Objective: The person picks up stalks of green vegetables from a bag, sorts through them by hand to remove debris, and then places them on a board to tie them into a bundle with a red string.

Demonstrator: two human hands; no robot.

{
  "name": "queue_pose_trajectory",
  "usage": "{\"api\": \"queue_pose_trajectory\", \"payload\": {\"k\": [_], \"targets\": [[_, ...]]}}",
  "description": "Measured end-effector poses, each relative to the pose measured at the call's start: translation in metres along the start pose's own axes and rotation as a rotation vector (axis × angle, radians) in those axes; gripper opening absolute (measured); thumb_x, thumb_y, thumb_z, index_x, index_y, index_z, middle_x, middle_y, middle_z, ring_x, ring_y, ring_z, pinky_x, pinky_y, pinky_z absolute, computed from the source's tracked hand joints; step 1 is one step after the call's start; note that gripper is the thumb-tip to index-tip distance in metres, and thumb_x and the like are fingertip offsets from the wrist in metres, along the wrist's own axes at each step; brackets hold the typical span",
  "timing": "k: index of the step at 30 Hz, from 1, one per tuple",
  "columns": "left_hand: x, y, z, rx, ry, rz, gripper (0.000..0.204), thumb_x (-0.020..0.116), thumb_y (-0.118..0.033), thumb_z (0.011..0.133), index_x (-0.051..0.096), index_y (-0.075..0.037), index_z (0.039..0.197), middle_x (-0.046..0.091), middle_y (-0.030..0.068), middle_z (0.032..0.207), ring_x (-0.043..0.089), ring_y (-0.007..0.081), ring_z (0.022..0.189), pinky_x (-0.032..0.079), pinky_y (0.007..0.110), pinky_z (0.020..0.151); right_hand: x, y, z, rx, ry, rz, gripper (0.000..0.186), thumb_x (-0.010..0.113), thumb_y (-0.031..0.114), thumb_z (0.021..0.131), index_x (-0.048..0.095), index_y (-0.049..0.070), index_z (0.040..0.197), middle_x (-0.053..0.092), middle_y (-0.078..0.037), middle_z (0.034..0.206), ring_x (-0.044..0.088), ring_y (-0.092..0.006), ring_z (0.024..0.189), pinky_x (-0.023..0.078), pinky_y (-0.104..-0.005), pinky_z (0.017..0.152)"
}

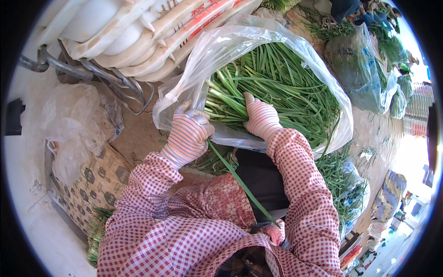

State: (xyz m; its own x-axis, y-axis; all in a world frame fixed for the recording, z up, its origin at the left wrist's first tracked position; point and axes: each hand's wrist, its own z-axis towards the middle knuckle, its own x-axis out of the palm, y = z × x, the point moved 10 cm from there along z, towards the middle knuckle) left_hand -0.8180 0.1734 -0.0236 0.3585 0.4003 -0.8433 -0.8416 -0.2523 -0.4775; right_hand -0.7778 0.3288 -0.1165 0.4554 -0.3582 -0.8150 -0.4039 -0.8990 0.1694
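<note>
A: Head view. Where does writing appear?

B: Red characters run along the stacked pale containers (138, 51) at the upper left. Blue print marks a filled bag (360, 83) at the upper right; it is too small to make out.

A: And the surface and the room?

B: A brown floor (378, 134) extends to the right, strewn with scraps of leaf. On the left side lie bent metal bars (69, 69), crumpled clear plastic (74, 120) and a brown sheet (99, 182) patterned with dark shapes. Strong light fills the far right.

A: How many of each?

B: Two hands, both in striped gloves; one open clear bag (230, 32) in front of the person; one single long leaf (242, 182), crossing above the lap; one further heap of greens (334, 175) beside the right sleeve.

A: Where is the main bundle, and how do the hands stand?

B: The long-leaved greens (286, 78) lie inside the open clear bag, pale stem ends to the left. The right hand (262, 117) rests against the stems, one digit laid over them and the others hidden; its closure cannot be told. The left hand (188, 131) has curled fingers at the bag's near-left edge. The single leaf emerges at its thumb side, but whether leaf or plastic is pinched cannot be told.
</note>
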Motion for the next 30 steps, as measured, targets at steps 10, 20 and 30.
{"api": "queue_pose_trajectory", "payload": {"k": [10,20,30], "targets": [[-0.055,-0.030,0.025,0.061,0.046,0.068,0.015,0.064,-0.011,0.067,0.068,-0.016,0.080,0.067,0.0060,0.091,0.064,0.0280,0.094,0.045,0.051,0.094,-0.004,-0.099,0.013,-0.103,-0.159,0.924,0.095,0.086,0.007,0.057,0.038,-0.001,0.139,0.066,-0.013,0.112,0.061,-0.0193,0.101,0.048,-0.0310,0.093],[0.080,0.012,0.047,-0.621,-0.353,-1.430,0.137,0.093,-0.037,0.057,-0.001,-0.002,0.151,0.016,0.0308,0.151,0.030,0.0422,0.137,0.030,0.051,0.114,-0.013,-0.091,-0.016,-0.157,-0.192,1.142,0.095,0.086,0.006,0.057,0.037,0.001,0.138,0.060,-0.008,0.124,0.057,-0.0167,0.110,0.046,-0.0300,0.097],[0.118,0.044,0.060,-0.592,-0.364,-1.729,0.100,0.090,-0.007,0.062,0.032,-0.004,0.144,0.052,0.0062,0.133,0.051,0.0178,0.122,0.042,0.033,0.105,-0.083,-0.050,-0.021,-0.042,-0.072,-0.071,0.113,0.088,0.051,0.050,0.041,0.003,0.141,0.048,-0.023,0.133,0.047,-0.0381,0.124,0.042,-0.0435,0.104]]}}
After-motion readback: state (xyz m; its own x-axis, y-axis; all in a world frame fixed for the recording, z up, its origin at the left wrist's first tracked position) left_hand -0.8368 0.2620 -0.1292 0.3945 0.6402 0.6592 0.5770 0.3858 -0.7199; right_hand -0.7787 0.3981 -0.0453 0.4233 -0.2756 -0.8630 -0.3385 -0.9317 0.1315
